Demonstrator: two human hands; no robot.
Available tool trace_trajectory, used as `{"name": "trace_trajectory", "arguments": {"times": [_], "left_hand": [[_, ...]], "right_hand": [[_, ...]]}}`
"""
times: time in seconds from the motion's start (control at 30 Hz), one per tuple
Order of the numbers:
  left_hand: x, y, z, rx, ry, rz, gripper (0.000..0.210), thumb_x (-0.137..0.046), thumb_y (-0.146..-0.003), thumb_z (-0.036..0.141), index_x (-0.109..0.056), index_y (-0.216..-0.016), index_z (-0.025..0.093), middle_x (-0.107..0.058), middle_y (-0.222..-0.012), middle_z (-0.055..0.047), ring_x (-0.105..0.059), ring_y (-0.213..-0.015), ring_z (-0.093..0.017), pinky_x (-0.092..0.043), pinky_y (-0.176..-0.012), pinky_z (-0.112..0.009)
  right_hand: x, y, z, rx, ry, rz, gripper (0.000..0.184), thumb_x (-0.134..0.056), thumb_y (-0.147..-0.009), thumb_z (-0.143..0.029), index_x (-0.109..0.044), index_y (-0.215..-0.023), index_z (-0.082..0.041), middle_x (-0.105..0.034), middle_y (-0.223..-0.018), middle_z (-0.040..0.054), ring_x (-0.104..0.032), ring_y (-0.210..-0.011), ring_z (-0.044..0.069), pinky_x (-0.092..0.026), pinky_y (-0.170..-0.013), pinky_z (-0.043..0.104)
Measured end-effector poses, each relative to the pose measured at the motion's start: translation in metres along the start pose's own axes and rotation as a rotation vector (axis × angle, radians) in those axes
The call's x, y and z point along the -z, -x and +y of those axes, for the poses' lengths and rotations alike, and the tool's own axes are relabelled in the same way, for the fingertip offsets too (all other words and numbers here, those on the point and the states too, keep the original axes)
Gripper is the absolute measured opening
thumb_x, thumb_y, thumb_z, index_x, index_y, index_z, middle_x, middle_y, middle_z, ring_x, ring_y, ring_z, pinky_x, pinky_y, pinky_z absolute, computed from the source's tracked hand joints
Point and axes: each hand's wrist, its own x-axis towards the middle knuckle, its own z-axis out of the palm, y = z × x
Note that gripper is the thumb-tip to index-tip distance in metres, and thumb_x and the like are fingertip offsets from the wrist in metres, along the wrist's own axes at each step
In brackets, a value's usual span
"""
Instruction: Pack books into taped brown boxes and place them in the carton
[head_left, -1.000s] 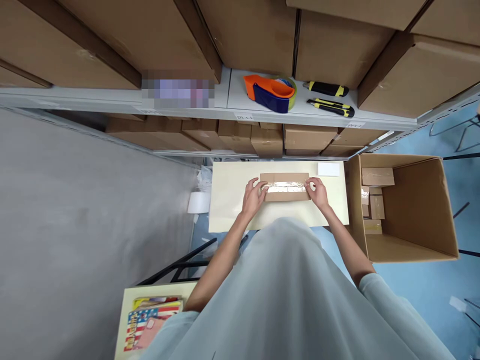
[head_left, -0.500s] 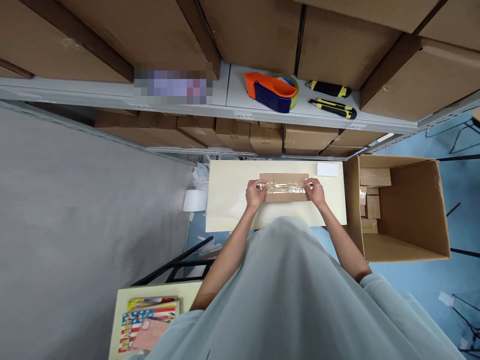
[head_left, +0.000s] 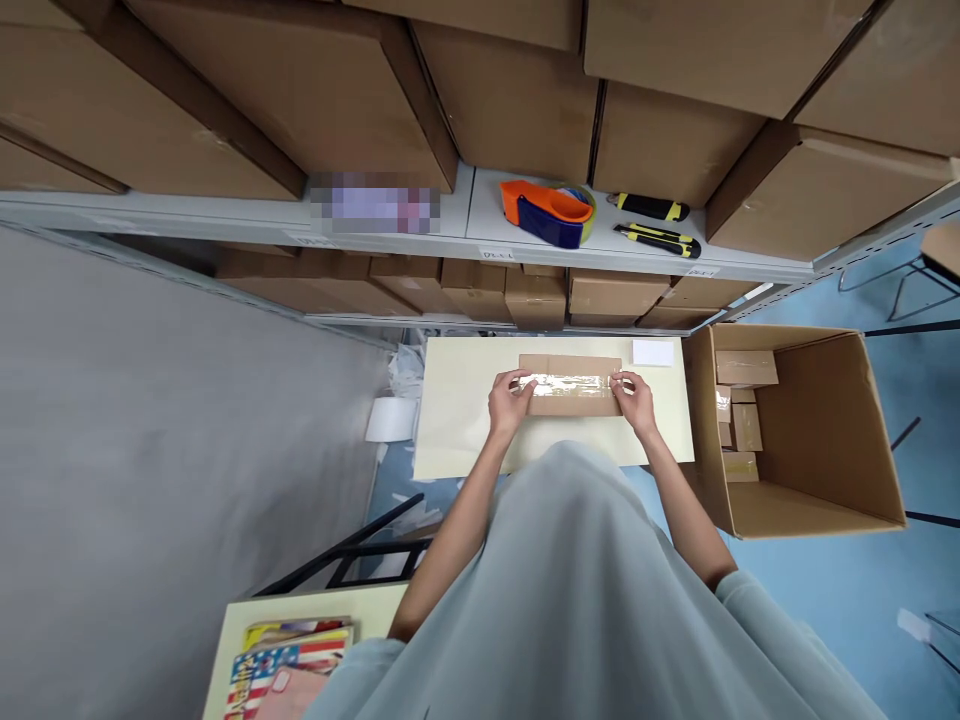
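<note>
A flat brown cardboard box (head_left: 574,405) lies on the cream table, with a strip of shiny clear packing tape (head_left: 570,385) running lengthwise along its middle. My left hand (head_left: 510,403) is closed at the box's left end, thumb over the tape and fingers curled at the edge. At the right end my right hand (head_left: 635,402) is closed the same way, its fingertips on the taped edge. The undersides of the box ends are hidden.
A small white box (head_left: 652,353) sits at the table's (head_left: 465,430) back right. To the right stands a large open carton (head_left: 832,420) holding several small boxes. On the shelf above are a tape dispenser (head_left: 551,215) and two utility knives (head_left: 651,207). Magazines (head_left: 289,665) lie lower left.
The view has tilted a little, so the shelf and table sit lower in it. Both hands stay at the box ends; their fingers have shifted slightly against the tape ends.
</note>
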Motion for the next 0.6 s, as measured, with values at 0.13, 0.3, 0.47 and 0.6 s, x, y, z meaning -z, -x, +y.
{"name": "trace_trajectory", "arguments": {"times": [0.13, 0.3, 0.47, 0.6], "left_hand": [[-0.001, 0.001, -0.006, 0.069, -0.051, -0.012, 0.018, -0.076, -0.091, 0.031, -0.076, -0.108, 0.024, -0.072, -0.124, -0.008, -0.072, -0.101, -0.023, -0.061, -0.1, -0.042], [-0.007, -0.003, -0.012, 0.021, -0.121, -0.043, 0.018, -0.073, -0.093, 0.032, -0.074, -0.109, 0.024, -0.071, -0.121, -0.009, -0.072, -0.097, -0.024, -0.061, -0.096, -0.042], [-0.003, -0.005, -0.008, -0.056, -0.189, -0.066, 0.018, -0.069, -0.093, 0.027, -0.073, -0.11, 0.023, -0.071, -0.12, -0.012, -0.072, -0.109, -0.03, -0.059, -0.105, -0.048], [0.005, -0.011, 0.008, -0.215, -0.248, -0.016, 0.018, -0.073, -0.09, 0.024, -0.075, -0.107, 0.022, -0.068, -0.131, -0.016, -0.064, -0.135, -0.037, -0.051, -0.118, -0.055]], "right_hand": [[-0.011, 0.007, 0.005, -0.028, 0.092, -0.025, 0.032, -0.065, -0.091, -0.049, -0.071, -0.11, -0.024, -0.076, -0.13, 0.0117, -0.073, -0.112, 0.027, -0.06, -0.104, 0.047], [-0.019, 0.005, 0.005, -0.064, 0.21, -0.028, 0.027, -0.059, -0.09, -0.034, -0.069, -0.113, -0.024, -0.075, -0.133, 0.0119, -0.073, -0.109, 0.028, -0.061, -0.099, 0.047], [-0.015, 0.006, -0.012, -0.006, 0.431, -0.075, 0.027, -0.06, -0.093, -0.029, -0.07, -0.118, -0.024, -0.07, -0.138, 0.0131, -0.073, -0.116, 0.03, -0.062, -0.098, 0.045], [-0.016, 0.003, -0.033, 0.195, 0.516, -0.009, 0.025, -0.06, -0.092, -0.023, -0.072, -0.114, -0.023, -0.066, -0.143, 0.0157, -0.063, -0.138, 0.035, -0.056, -0.114, 0.052]]}}
